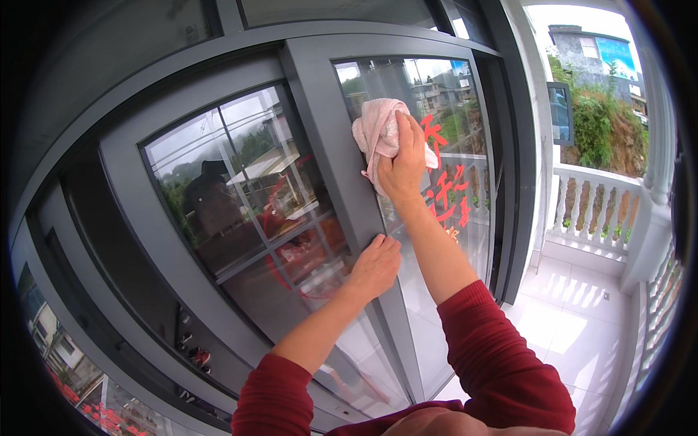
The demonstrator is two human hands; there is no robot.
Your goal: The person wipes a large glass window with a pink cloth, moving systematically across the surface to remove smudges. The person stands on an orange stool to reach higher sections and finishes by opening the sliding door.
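A crumpled pale pink cloth (381, 128) is pressed to the upper left part of a glass door pane (376, 82), overlapping the edge of its grey metal frame. My right hand (406, 161) has its fingers spread over the cloth and holds it against the glass. Lower down, my left hand (376, 267) is at the upright grey door frame (332, 163), its fingers curled at the edge beside the glass. Red lettering (444, 196) is stuck on the pane, just right of my right forearm.
To the left, a second glazed door panel (218, 191) reflects a person, hills and wires. Shoes (199, 357) lie beyond the dark opening at lower left. A white balustrade (594, 207) bounds the tiled floor (551, 327) on the right. A small open window sash (560, 114) juts out there.
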